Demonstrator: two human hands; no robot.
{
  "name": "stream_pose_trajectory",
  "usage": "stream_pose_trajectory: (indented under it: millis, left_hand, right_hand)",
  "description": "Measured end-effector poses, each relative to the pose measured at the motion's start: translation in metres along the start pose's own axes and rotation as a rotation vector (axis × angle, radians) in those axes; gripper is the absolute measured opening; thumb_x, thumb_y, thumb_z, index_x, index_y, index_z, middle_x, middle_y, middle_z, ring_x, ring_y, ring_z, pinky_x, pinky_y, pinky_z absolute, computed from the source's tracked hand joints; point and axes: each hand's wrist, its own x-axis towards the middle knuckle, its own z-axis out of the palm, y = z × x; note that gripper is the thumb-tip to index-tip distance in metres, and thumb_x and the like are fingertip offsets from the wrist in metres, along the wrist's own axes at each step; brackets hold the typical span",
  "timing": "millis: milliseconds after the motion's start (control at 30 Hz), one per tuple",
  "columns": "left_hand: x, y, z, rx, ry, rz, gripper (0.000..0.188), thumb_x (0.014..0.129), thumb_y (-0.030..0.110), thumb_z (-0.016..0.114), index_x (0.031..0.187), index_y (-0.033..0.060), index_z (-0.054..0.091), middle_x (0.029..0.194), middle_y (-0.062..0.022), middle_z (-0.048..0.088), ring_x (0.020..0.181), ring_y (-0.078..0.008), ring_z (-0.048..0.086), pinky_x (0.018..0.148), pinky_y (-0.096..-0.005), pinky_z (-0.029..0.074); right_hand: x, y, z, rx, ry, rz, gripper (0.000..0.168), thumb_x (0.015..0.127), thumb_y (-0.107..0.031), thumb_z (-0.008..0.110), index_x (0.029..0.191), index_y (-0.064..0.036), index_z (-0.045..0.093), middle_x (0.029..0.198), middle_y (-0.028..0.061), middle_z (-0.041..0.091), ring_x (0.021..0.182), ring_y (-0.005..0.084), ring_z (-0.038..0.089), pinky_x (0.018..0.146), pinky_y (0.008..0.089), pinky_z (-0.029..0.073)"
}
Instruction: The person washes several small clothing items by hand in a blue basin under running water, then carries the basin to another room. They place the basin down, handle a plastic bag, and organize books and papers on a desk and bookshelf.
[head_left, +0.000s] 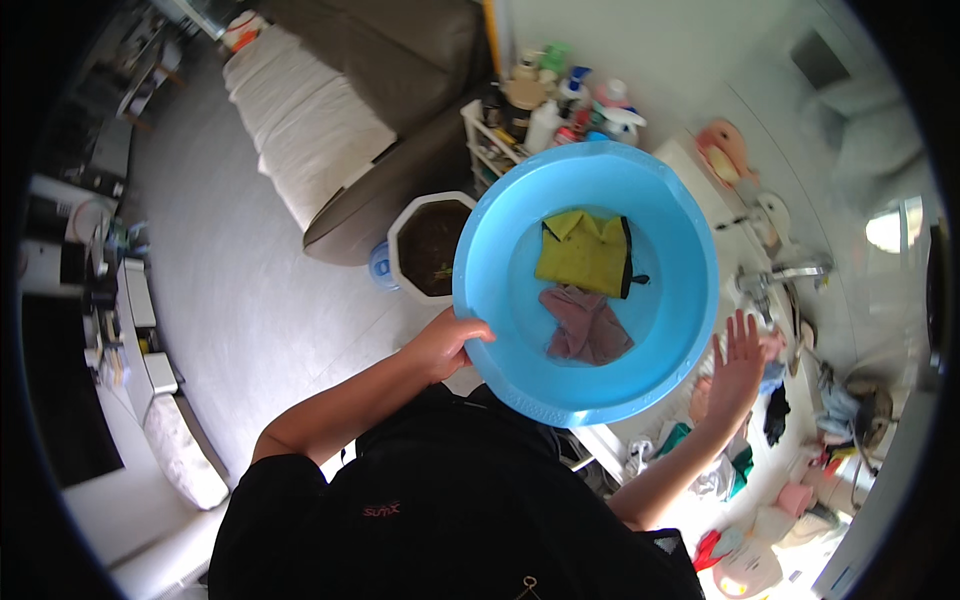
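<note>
A round blue plastic basin (679, 247) is directly before me, with a little water in its bottom. Inside it lie a yellow-green cloth (589, 259) with dark edging and a loop, and below that a crumpled pink cloth (585, 326). My left hand (454, 341) grips the basin's left rim, thumb over the edge and fingers hidden underneath. To the right of the basin my right hand (739, 360) is spread with nothing in it, close to the rim; whether it touches the basin I cannot tell.
A metal faucet (780, 276) stands on the right by the wall. Clothes (697, 465) lie beyond my right hand. A white rack (480, 139) holds several bottles at the back. Left of the basin are an octagonal planter (397, 259), a blue water jug (381, 266) and a sofa (352, 195).
</note>
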Motion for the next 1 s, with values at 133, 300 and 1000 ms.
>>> stream_pose_trajectory:
  millis: [133, 300, 1000]
  left_hand:
    - [-0.066, 0.011, -0.072, -0.051, 0.051, 0.091, 0.069, 0.081, 0.009, 0.064, 0.144, 0.0059, 0.036, 0.127, -0.0133, 0.055, 0.115, -0.0276, 0.058, 0.094, -0.0469, 0.053]
    - [-0.159, 0.023, -0.191, -0.167, 0.149, 0.216, 0.072, 0.082, 0.01, 0.064, 0.146, 0.003, 0.034, 0.13, -0.0149, 0.054, 0.118, -0.0293, 0.057, 0.097, -0.0463, 0.052]
    - [-0.382, 0.098, -0.702, -0.79, 0.792, 0.645, 0.043, 0.08, 0.011, 0.061, 0.121, 0.0026, 0.055, 0.092, -0.0053, 0.062, 0.072, -0.0134, 0.056, 0.058, -0.0259, 0.043]
  right_hand:
    - [-0.04, 0.044, 0.141, -0.142, -0.365, -0.06, 0.067, 0.102, -0.043, 0.049, 0.153, -0.001, 0.035, 0.154, 0.0169, 0.041, 0.143, 0.0285, 0.037, 0.118, 0.0408, 0.027]
    - [-0.093, 0.099, 0.314, -0.477, -0.365, 0.114, 0.056, 0.093, -0.022, 0.063, 0.141, 0.003, 0.047, 0.128, 0.0141, 0.061, 0.114, 0.0227, 0.058, 0.098, 0.0346, 0.046]
    - [-0.253, 0.481, 1.027, -0.576, -1.214, 0.559, 0.069, 0.075, -0.005, 0.058, 0.143, 0.003, 0.047, 0.13, 0.0184, 0.059, 0.114, 0.0289, 0.06, 0.101, 0.0401, 0.047]
